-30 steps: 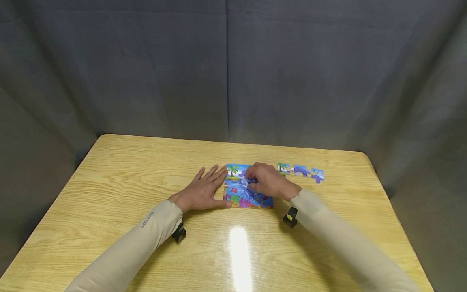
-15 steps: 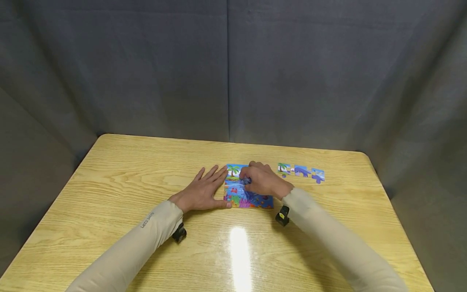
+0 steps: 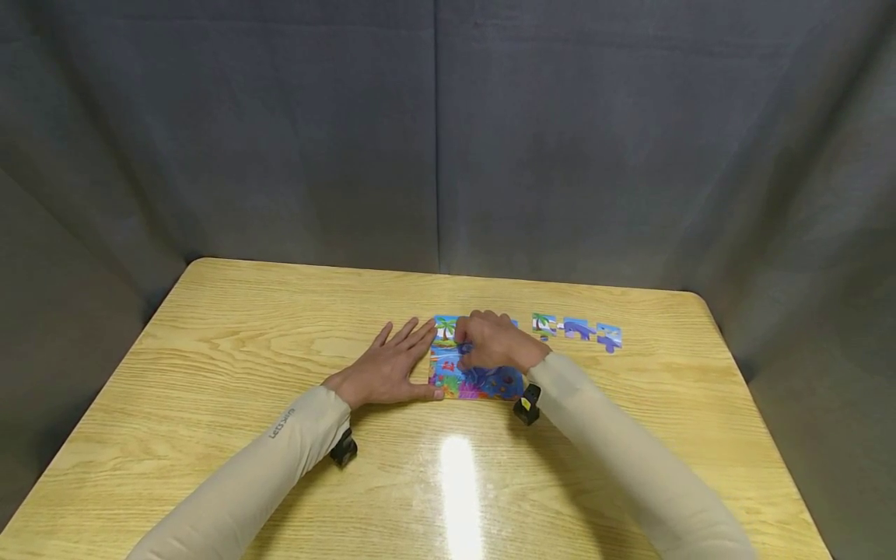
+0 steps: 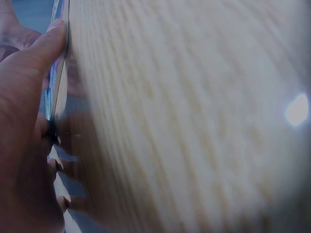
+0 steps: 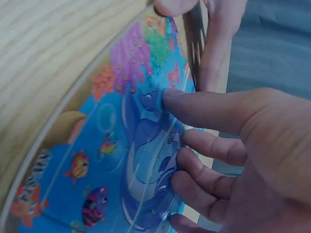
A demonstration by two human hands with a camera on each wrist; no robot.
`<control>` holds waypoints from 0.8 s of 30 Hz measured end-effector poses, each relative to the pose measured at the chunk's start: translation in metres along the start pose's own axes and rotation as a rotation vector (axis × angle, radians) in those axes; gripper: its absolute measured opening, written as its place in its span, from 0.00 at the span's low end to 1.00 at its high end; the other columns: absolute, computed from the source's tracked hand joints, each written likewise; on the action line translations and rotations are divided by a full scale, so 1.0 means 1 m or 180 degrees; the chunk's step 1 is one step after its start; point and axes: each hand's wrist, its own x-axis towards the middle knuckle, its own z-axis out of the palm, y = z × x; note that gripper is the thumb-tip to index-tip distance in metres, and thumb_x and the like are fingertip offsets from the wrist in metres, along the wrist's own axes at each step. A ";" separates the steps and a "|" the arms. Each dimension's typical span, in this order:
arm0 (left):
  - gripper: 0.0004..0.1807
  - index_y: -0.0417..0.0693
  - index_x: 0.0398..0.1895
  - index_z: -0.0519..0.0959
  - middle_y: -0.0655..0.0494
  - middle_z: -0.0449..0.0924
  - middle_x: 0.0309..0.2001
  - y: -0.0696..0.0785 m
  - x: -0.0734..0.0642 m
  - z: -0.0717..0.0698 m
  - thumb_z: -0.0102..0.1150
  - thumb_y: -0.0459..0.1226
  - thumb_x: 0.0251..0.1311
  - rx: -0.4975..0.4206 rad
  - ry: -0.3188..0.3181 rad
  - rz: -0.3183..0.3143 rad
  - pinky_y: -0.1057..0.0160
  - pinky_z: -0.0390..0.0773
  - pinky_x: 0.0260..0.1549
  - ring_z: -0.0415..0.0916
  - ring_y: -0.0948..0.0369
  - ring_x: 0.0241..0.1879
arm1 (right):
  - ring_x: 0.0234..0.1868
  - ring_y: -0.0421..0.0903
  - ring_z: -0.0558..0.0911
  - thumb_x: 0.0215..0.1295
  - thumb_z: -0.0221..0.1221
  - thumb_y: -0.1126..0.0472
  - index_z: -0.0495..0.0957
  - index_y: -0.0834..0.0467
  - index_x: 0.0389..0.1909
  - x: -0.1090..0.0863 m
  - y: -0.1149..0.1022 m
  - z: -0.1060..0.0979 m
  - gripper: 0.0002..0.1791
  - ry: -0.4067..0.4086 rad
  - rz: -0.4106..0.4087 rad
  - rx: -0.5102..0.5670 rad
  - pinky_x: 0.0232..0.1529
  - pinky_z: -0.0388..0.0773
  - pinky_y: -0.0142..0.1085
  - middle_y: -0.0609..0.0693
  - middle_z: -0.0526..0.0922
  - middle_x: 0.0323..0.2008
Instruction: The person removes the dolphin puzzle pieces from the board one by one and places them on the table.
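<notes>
My right hand [image 3: 495, 342] is over the right half of a picture board [image 3: 449, 383] printed with a palm tree, a crab, fish and coral. In the right wrist view its thumb [image 5: 194, 108] and curled fingers [image 5: 206, 167] lie at a blue and purple puzzle piece [image 5: 160, 103], partly hidden; the thumb tip is at its pale blue edge. A dolphin picture shows under the fingers. My left hand [image 3: 383, 372] lies flat, fingers spread, left of the board, with its index fingertip and thumb tip at the board's left edge.
Three loose puzzle pieces lie in a row right of the board: a palm tree piece [image 3: 543, 323], a purple dolphin piece [image 3: 577, 330] and another blue-purple piece [image 3: 610, 337]. Grey curtains [image 3: 301, 140] surround the wooden table [image 3: 294, 311].
My right hand has shifted left across the board, covering more of its middle, and purple shapes between its thumb and index finger shifted with it. My left hand has stayed in place.
</notes>
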 end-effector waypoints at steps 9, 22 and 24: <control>0.60 0.49 0.89 0.44 0.53 0.38 0.90 0.002 -0.001 -0.001 0.58 0.70 0.68 -0.0001 0.0020 0.0000 0.33 0.34 0.85 0.33 0.47 0.89 | 0.57 0.52 0.80 0.69 0.72 0.54 0.80 0.54 0.60 0.005 -0.001 -0.003 0.22 -0.0131 0.0146 0.0119 0.70 0.69 0.59 0.52 0.83 0.56; 0.60 0.49 0.89 0.42 0.55 0.36 0.90 0.001 0.000 0.000 0.57 0.70 0.68 -0.0033 -0.0029 -0.0019 0.33 0.33 0.85 0.32 0.48 0.89 | 0.49 0.49 0.81 0.69 0.72 0.60 0.77 0.56 0.52 -0.002 0.002 0.007 0.16 0.0257 0.0019 0.0589 0.74 0.62 0.64 0.50 0.84 0.48; 0.60 0.50 0.89 0.42 0.56 0.36 0.90 0.000 0.000 0.000 0.56 0.71 0.68 -0.0034 -0.0040 -0.0030 0.34 0.33 0.85 0.31 0.48 0.90 | 0.49 0.49 0.83 0.70 0.71 0.62 0.78 0.57 0.50 -0.004 0.003 0.008 0.13 0.0358 -0.0019 0.0680 0.74 0.63 0.65 0.51 0.86 0.47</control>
